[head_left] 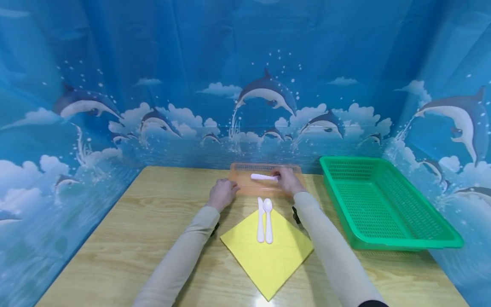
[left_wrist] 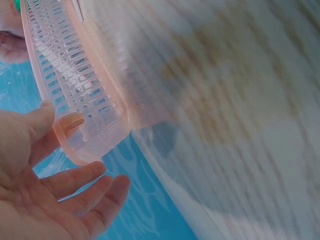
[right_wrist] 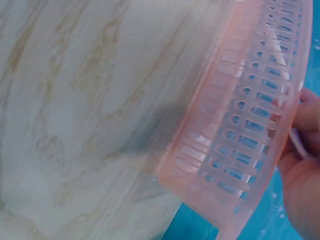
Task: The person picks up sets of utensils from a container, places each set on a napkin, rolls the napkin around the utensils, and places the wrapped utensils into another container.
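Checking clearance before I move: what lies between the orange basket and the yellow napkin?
In the head view, the far ends of the white knife and white spoon reach past the yellow napkin toward the orange basket, with bare table beside them.

White utensil in my right hand, at the peach basket.
On my head feed the basket is shallow, see-through peach plastic with slotted walls, standing upright on the surface, its long sides running left to right; my left hand grips its left end by the rim. The utensil is smooth, slim and nearly level, lined up with the basket's length, its plain rounded end pointing toward the basket's left end. My fingers cover its other end, and I can't tell whether it touches the basket's floor.
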`<move>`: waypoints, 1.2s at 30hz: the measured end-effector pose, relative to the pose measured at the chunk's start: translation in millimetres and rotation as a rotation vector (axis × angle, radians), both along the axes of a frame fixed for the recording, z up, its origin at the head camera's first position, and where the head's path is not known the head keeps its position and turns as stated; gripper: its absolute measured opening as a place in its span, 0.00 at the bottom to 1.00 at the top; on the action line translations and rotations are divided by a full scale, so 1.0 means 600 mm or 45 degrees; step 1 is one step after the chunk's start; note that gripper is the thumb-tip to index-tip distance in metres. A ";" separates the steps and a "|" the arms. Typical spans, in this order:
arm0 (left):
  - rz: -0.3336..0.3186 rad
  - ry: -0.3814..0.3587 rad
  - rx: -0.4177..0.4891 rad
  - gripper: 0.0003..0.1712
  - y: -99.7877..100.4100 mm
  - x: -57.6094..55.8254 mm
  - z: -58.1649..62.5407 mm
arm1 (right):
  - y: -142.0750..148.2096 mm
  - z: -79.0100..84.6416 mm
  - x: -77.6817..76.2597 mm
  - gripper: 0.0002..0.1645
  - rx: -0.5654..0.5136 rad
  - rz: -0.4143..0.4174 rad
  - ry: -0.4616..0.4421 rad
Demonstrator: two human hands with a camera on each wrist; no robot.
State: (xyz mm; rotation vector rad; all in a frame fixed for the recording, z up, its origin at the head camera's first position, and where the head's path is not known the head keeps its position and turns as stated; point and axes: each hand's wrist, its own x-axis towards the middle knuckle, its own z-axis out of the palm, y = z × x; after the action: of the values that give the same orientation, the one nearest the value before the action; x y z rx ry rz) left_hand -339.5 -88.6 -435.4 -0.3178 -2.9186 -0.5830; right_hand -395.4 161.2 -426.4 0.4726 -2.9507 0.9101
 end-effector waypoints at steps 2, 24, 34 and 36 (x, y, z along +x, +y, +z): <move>-0.001 0.000 0.003 0.15 0.000 0.000 -0.001 | 0.000 0.004 0.002 0.21 -0.063 -0.036 0.087; 0.000 0.028 0.008 0.15 -0.003 0.002 -0.007 | -0.014 0.028 0.036 0.26 -0.874 -0.452 0.465; -0.027 0.022 -0.014 0.17 -0.009 -0.002 -0.008 | -0.005 0.019 0.055 0.19 -1.012 -0.312 0.107; -0.025 0.022 -0.018 0.17 -0.010 -0.004 -0.008 | -0.001 0.016 0.060 0.16 -0.983 -0.233 0.041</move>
State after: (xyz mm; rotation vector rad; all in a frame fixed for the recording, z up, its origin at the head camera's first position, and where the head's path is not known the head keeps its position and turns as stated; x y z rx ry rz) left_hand -341.6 -94.5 -440.3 -0.3517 -2.9072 -0.5600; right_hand -359.2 160.9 -416.6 0.1671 -2.2830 1.8280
